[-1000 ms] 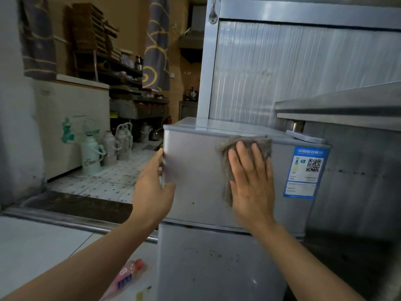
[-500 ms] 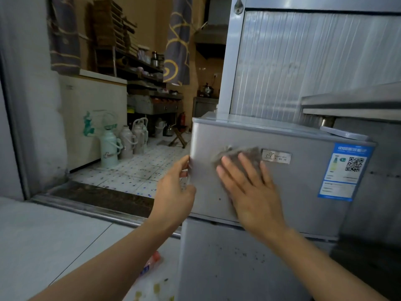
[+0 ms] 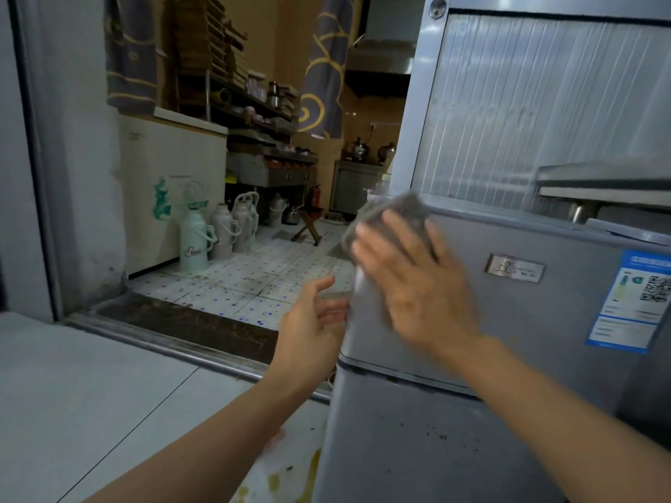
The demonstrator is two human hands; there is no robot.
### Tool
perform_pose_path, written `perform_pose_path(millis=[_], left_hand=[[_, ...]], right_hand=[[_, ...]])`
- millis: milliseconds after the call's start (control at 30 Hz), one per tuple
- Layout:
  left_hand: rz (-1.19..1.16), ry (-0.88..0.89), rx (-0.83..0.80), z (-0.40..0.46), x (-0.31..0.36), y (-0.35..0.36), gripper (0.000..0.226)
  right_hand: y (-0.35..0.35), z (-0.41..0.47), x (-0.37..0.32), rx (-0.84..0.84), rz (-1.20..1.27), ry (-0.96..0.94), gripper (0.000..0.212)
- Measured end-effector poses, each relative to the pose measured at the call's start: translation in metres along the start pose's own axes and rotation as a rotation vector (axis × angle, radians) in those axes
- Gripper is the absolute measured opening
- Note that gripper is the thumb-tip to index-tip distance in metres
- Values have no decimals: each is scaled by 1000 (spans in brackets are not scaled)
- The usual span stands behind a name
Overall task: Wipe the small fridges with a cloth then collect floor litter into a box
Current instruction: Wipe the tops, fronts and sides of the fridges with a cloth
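A small silver fridge with two doors fills the right half of the head view. My right hand presses a grey cloth flat against the upper door's top left corner; the hand is blurred. My left hand hovers just off the door's left edge, fingers spread, holding nothing. A pink litter wrapper lies on the floor by the fridge's foot, mostly hidden behind my left forearm.
A blue label sticks to the upper door at right. A steel counter juts out above the fridge. Left of the fridge a metal threshold leads into a tiled kitchen with thermos flasks and a small stool.
My right hand has slid the cloth left and upward across the upper door to its corner. My left hand has let go of the door's edge and opened. The view has shifted left.
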State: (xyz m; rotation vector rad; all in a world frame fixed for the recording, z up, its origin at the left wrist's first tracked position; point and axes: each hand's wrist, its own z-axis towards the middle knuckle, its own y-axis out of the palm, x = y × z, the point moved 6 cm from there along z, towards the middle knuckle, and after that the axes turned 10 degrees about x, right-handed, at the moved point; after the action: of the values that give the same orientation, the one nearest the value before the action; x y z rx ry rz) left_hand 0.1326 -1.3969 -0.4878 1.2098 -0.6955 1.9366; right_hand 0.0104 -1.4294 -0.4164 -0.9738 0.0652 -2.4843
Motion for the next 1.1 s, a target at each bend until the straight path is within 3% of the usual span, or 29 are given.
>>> perform_pose_path(millis=[167, 300, 400, 600, 700, 867, 967, 1033, 1100], left_hand=[[-12, -45, -25, -5, -12, -5, 57], [0, -70, -34, 0, -17, -1, 60], [9, -100, -6, -1, -27, 1, 59], [-28, -173, 47, -15, -56, -2, 52], [-20, -162, 42, -22, -51, 3, 46], [16, -84, -13, -23, -19, 18, 51], [106, -4, 1, -29, -8, 24, 57], [164, 52, 11, -38, -5, 29, 57], [222, 88, -5, -47, -3, 35, 63]], right_hand=[[2, -18, -27, -143, -21, -257, 57], [-4, 33, 9, 14, -40, -71, 48], [-1, 19, -1, 37, -13, 3, 48], [17, -78, -75, -209, 32, -292, 68], [15, -77, -62, -191, 34, -347, 64], [-6, -41, 16, 14, -43, -48, 53], [-7, -61, 21, 38, -32, 101, 57], [-2, -102, -5, -8, -4, 52, 60], [-2, -137, -28, -88, 0, -118, 63]])
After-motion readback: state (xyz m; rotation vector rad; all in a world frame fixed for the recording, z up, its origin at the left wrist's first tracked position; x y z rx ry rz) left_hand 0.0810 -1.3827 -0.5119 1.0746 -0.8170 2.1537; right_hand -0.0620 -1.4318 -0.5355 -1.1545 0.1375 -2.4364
